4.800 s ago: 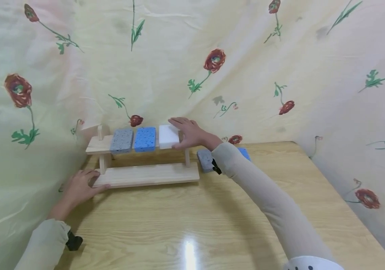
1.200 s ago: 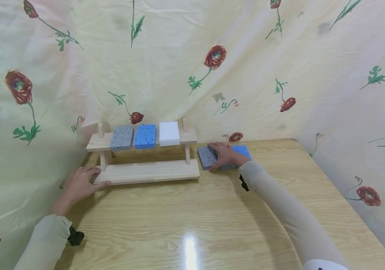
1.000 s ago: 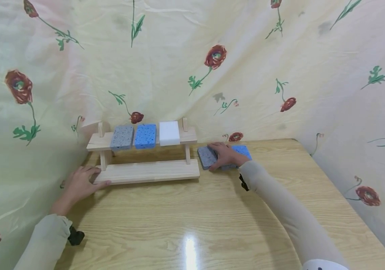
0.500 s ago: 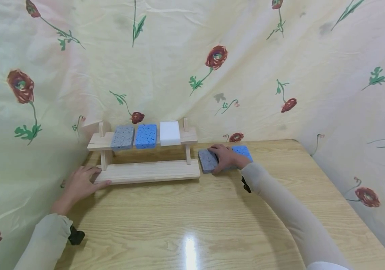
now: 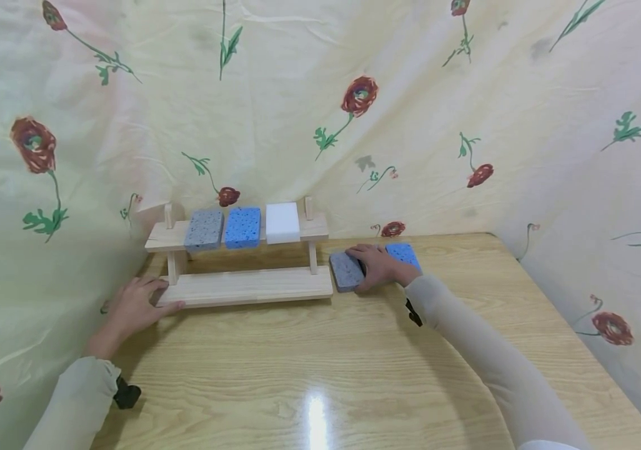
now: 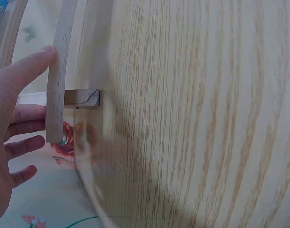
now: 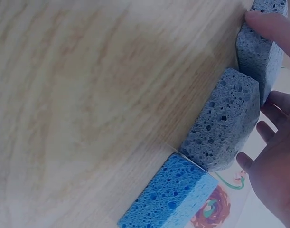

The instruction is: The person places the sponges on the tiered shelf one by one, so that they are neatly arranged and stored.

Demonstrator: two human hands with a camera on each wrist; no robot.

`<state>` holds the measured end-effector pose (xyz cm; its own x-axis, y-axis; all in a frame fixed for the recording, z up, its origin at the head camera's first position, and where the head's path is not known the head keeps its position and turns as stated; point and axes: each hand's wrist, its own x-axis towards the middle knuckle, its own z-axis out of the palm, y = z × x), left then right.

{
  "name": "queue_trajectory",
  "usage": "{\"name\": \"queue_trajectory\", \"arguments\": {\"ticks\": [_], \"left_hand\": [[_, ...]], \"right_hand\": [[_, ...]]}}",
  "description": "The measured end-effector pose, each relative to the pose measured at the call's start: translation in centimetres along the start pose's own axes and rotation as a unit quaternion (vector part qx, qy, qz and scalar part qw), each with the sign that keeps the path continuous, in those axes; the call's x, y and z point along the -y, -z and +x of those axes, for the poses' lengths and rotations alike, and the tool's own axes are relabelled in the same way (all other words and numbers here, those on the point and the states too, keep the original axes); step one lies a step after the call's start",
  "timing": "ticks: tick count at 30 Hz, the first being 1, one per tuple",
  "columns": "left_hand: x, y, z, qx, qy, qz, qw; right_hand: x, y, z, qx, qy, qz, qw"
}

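Note:
On the table beside the rack's right end, my right hand (image 5: 377,265) grips a grey sponge (image 5: 345,272), thumb on its near edge and fingers at the far one. Tucked under that palm is a second grey sponge (image 7: 223,118), mostly hidden in the head view. A blue sponge (image 5: 403,256) lies just right of them. My left hand (image 5: 137,306) holds the left end of the lower board of a two-level wooden rack (image 5: 247,286), thumb along its front edge. In the left wrist view the board (image 6: 57,85) passes between thumb and fingers.
The upper shelf (image 5: 315,228) carries a grey sponge (image 5: 205,229), a blue sponge (image 5: 243,227) and a white sponge (image 5: 282,222) in a row. Behind rises a flower-patterned cloth (image 5: 275,125). The wooden table (image 5: 275,369) stretches in front of the rack.
My right hand has gone from the white sponge on the upper shelf down to the grey sponge on the table, which has since slid slightly toward me. The left hand stays put.

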<state>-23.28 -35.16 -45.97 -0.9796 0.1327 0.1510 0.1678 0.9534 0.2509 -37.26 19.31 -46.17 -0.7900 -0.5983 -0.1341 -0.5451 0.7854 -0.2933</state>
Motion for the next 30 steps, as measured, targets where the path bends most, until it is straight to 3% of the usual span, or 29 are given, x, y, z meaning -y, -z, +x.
{"name": "queue_trajectory", "arguments": {"ticks": [10,30], "left_hand": [[-0.4,0.3,-0.3,-0.017,-0.013,0.01,0.9997],[-0.3,0.1,-0.3,-0.009,-0.005,0.015,0.9998]], "right_hand": [[0.0,-0.6,-0.6,-0.018,0.01,0.011,0.9997],[0.8,-0.9,-1.9,-0.059,0.05,-0.01,0.9969]]}}
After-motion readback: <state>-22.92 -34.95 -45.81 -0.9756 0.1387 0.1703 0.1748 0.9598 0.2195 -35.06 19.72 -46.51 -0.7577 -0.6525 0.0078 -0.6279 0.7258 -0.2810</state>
